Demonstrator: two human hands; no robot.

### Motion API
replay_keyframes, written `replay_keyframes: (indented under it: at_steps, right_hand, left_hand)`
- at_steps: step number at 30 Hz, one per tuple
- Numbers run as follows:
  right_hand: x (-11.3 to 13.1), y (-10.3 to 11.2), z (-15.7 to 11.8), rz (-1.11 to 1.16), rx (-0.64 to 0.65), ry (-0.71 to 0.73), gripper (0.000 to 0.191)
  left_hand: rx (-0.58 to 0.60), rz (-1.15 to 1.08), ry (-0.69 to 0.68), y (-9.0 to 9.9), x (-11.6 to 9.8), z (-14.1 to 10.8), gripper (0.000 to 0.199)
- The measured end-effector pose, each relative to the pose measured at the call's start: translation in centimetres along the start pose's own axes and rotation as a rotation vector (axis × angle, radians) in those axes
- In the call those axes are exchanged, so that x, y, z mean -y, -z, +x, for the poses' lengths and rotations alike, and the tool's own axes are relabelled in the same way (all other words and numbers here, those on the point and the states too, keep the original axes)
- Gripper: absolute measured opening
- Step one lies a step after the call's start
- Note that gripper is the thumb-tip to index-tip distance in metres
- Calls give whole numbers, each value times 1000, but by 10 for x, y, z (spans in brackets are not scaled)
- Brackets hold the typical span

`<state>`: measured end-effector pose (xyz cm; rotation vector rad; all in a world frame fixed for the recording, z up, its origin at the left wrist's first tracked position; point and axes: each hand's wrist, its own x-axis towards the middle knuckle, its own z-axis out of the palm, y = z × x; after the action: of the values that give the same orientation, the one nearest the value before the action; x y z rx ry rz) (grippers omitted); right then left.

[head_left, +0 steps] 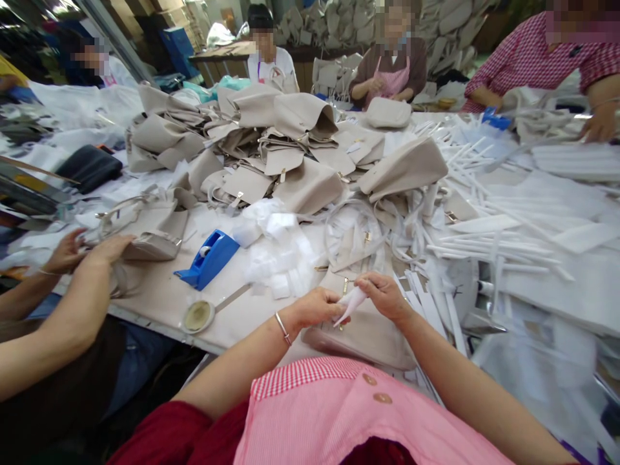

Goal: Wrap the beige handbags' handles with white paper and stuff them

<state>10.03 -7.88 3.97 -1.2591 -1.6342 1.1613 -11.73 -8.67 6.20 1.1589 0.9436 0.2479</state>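
Both of my hands meet over a beige handbag [368, 337] that lies at the table's near edge. A small white sheet [353, 301], folded or crumpled, is pinched between them. My left hand [320, 307], below a silver bangle, grips its lower left side. The fingers of my right hand [381, 294] close on its upper right end. Just behind the sheet a small gold clasp [345, 285] shows on the bag. The bag's handles and straps, wrapped in white, lie farther back.
A blue tape dispenser [208, 258], a round dish [198, 316] and white tissue pieces [281, 245] lie left. Beige bags [300, 181] are heaped behind; white strips [494, 248] spread right. A co-worker's hands [104, 248] touch another bag at left. More people sit across the table.
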Motion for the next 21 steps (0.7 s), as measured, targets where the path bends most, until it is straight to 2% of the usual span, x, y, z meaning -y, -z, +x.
replay_keyframes:
  at_steps: [2, 6, 8, 11, 16, 21]
  right_hand:
    - [-1, 0, -2, 13, -2, -13, 35]
    - [0, 1, -3, 29, -6, -34, 35]
    - [2, 1, -2, 30, 2, -25, 34]
    - [5, 1, -1, 35, 5, -7, 32]
    - [5, 2, 0, 42, 16, -9, 33]
    - [1, -1, 1, 27, 3, -20, 31]
  left_hand:
    - [61, -71, 17, 4, 2, 0, 35]
    - [258, -250, -14, 17, 7, 4, 53]
    - [289, -305, 5, 21, 8, 7, 57]
    - [317, -267, 13, 21, 7, 9, 55]
    - [262, -87, -19, 16, 3, 9, 51]
    - [59, 224, -92, 9, 4, 11, 28]
